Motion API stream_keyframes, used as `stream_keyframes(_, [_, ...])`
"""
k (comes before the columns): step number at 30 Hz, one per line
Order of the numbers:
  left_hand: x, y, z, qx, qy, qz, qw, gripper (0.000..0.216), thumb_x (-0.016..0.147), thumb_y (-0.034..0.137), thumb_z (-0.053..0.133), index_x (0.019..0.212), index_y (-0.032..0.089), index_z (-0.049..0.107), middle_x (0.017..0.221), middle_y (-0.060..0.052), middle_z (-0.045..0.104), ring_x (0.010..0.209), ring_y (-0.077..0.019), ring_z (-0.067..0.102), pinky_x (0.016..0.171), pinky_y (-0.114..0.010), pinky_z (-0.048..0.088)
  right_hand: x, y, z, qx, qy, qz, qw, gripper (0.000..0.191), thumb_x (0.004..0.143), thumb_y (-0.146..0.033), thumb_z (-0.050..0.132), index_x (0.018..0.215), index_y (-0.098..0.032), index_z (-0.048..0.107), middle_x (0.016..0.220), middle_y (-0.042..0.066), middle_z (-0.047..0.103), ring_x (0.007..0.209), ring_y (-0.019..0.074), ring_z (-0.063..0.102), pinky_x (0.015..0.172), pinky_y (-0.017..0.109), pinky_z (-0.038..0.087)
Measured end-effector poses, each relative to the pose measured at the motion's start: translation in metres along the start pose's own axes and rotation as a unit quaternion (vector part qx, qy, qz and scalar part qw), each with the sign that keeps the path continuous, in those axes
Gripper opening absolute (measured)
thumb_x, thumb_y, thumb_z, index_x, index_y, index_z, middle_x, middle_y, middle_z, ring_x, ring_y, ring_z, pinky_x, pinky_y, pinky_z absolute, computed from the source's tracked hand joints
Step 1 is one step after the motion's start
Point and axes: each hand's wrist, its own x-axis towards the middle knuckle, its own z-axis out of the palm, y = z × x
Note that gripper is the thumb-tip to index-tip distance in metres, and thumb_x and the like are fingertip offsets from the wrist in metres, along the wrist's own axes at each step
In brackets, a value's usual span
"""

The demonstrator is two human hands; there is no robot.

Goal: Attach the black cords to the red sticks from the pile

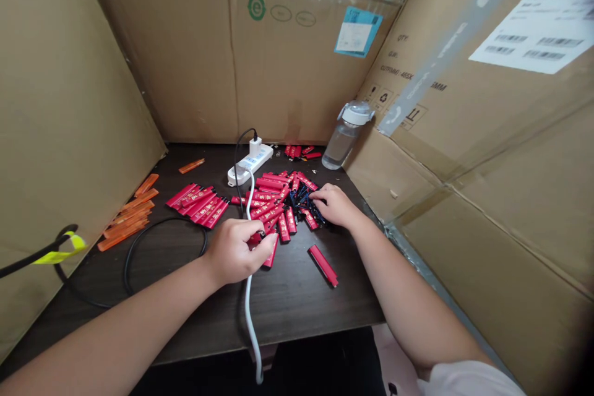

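Note:
My left hand [236,252] is curled closed near the front of the dark table [297,297], gripping a red flat stick [271,253] and lying against the white cable [249,297]. My right hand [335,204] rests on the right side of a heap of red sticks [276,201], its fingers bent down onto small dark pieces [301,200] in the heap; what those fingers hold is hidden. One red stick [323,265] lies alone in front of the heap. A tidy row of red sticks [198,203] lies to the left.
Cardboard walls [185,55] enclose the table on three sides. A white power strip [249,164] sits at the back, a clear water bottle [346,136] at the back right. Orange strips [127,219] lie at the left with a black cable loop [162,241].

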Motion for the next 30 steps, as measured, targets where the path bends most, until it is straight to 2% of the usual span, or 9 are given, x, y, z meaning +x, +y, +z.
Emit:
stream_keyframes(4, [-0.0006,0.0002,0.0002,0.001,-0.001,0.001,1.000,0.036,0.083,0.031,0.056,0.051,0.016,0.047,0.045,0.005,0.038,0.044,-0.0070,0.036,0.048,-0.023,0.027,0.0010,-0.0031,-0.0002,-0.014,-0.007,0.006,1.000,0.025,0.084,-0.017,0.057,0.098,-0.023,0.076,0.082,0.008,0.065,0.084,0.0201,0.059,0.082,0.031,0.045])
stream_keyframes(11, [0.0003,0.0016,-0.0002,-0.006,0.003,0.006,1.000,0.038,0.083,0.031,0.055,0.050,0.017,0.043,0.045,0.005,0.035,0.043,-0.0068,0.034,0.047,-0.023,0.027,0.0036,-0.0071,-0.0018,-0.018,-0.017,0.009,1.000,0.022,0.080,-0.014,0.056,0.084,-0.020,0.077,0.078,0.008,0.065,0.082,0.0205,0.059,0.078,0.029,0.045])
stream_keyframes(20, [0.0000,0.0018,0.0003,-0.008,0.003,0.005,1.000,0.040,0.083,0.030,0.055,0.049,0.017,0.039,0.045,0.006,0.034,0.044,-0.0064,0.034,0.048,-0.023,0.027,0.0033,-0.0096,-0.0007,-0.019,-0.020,0.017,0.999,0.020,0.080,-0.011,0.055,0.068,-0.017,0.069,0.080,0.008,0.060,0.080,0.0184,0.056,0.077,0.028,0.044])
stream_keyframes(30, [0.0008,0.0035,-0.0006,-0.003,-0.005,-0.006,1.000,0.040,0.083,0.032,0.054,0.049,0.017,0.040,0.045,0.005,0.036,0.044,-0.0068,0.034,0.048,-0.023,0.027,0.0002,-0.0048,0.0028,-0.027,-0.029,0.005,0.999,0.020,0.081,-0.013,0.055,0.078,-0.020,0.073,0.082,0.008,0.060,0.087,0.0202,0.056,0.083,0.030,0.044])
